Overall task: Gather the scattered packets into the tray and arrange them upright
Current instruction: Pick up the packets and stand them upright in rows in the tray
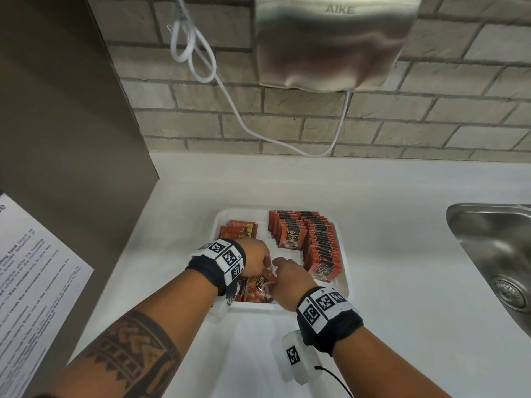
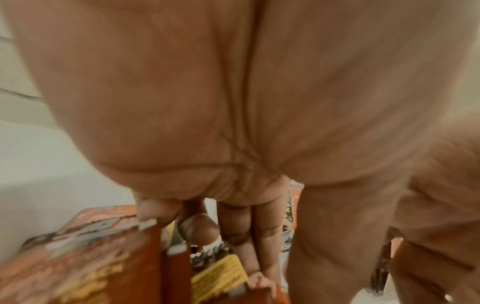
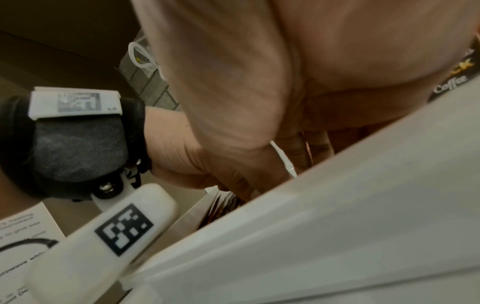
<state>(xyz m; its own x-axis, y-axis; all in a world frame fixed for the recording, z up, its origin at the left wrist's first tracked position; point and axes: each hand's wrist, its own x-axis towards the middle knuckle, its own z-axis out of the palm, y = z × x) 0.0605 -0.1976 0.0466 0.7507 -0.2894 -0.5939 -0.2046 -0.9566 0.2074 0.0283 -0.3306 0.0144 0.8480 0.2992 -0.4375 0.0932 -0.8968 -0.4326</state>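
A white tray (image 1: 343, 285) sits on the counter. Orange-and-black coffee packets stand upright in rows (image 1: 319, 245) along its right side, and a few more packets (image 1: 238, 231) sit at its back left. A loose pile of packets (image 1: 255, 291) lies in the front left corner. My left hand (image 1: 258, 259) reaches down into this pile, fingers (image 2: 249, 236) curled among the packets (image 2: 91, 257). My right hand (image 1: 287, 277) meets it from the right and holds a tilted packet (image 1: 263, 282) between both hands. The tray rim (image 3: 337, 205) hides the right fingertips.
A steel sink (image 1: 494, 254) is set into the white counter at the right. A hand dryer (image 1: 333, 41) with a looped white cable (image 1: 195, 53) hangs on the brick wall behind. A brown cabinet side with a printed notice (image 1: 34, 282) stands at the left.
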